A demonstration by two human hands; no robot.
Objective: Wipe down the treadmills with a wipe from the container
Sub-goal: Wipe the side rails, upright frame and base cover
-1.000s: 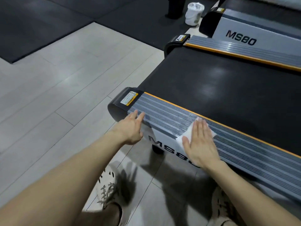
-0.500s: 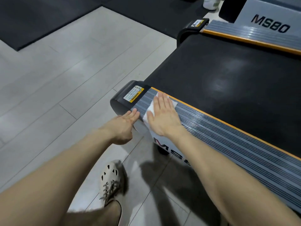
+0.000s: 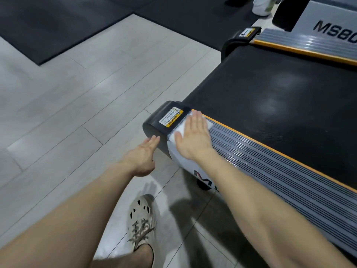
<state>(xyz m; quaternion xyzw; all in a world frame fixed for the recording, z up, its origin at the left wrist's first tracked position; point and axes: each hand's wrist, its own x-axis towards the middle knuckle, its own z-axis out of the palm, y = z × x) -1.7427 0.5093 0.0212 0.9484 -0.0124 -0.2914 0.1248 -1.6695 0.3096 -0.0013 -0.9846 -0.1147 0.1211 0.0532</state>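
My right hand [image 3: 193,136] lies flat, fingers straight, pressing a white wipe [image 3: 209,125] onto the ribbed grey side rail [image 3: 270,167] of the near treadmill, right at the rail's end by the black end cap [image 3: 154,122]. The wipe shows only at its edges around my hand. My left hand [image 3: 144,155] hovers with straight fingers next to the end cap's side and holds nothing. The white wipe container [image 3: 261,5] stands on the floor at the top right, cut off by the frame edge.
The black running belt [image 3: 280,97] fills the right side, edged by an orange strip. A second treadmill [image 3: 328,22] marked MS80 stands behind it. Grey floor tiles and dark rubber mats [image 3: 58,26] spread to the left. My shoe [image 3: 142,219] stands beside the near treadmill.
My right hand has slid the wipe along the rail toward the end cap. My left hand has come off the rail and drawn back beside the cap.
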